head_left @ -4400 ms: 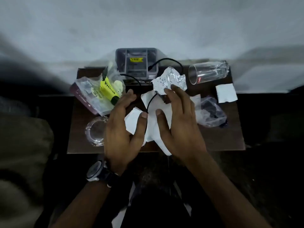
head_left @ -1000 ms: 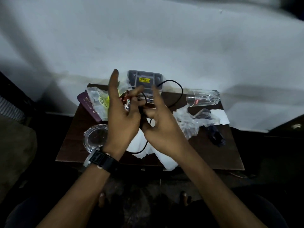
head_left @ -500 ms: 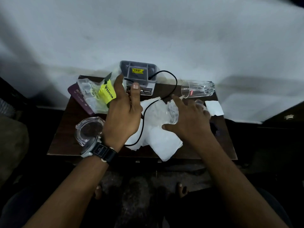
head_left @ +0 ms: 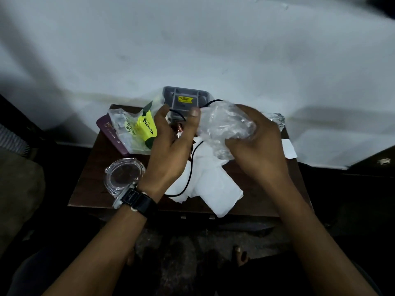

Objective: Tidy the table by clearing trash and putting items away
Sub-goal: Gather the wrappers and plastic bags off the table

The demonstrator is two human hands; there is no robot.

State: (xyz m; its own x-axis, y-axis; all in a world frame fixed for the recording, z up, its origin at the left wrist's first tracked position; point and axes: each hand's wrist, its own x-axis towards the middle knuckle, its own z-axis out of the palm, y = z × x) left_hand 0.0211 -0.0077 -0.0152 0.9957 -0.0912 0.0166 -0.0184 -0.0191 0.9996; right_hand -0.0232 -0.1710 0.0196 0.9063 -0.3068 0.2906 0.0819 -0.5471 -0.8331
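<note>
A crumpled clear plastic bag (head_left: 224,122) is held up over the back of the small brown table (head_left: 89,189). My right hand (head_left: 256,150) grips it from the right and below. My left hand (head_left: 171,150) holds its left end, thumb pressed on the plastic. A small reddish scrap (head_left: 179,130) shows by the left palm. Below the hands lie white tissue papers (head_left: 209,184) with a black cable (head_left: 192,165) running across them toward the grey organizer tray (head_left: 184,99) at the back edge.
A yellow Premia packet in clear wrap (head_left: 146,127) lies on a maroon booklet (head_left: 106,131) at the back left. A glass ashtray (head_left: 124,176) sits front left. A tipped glass tumbler (head_left: 275,119) and a white paper scrap (head_left: 288,148) lie on the right.
My right hand has lifted the clear plastic bag off the right of the table toward the middle. My left hand has risen from the cable and taken the bag's left end.
</note>
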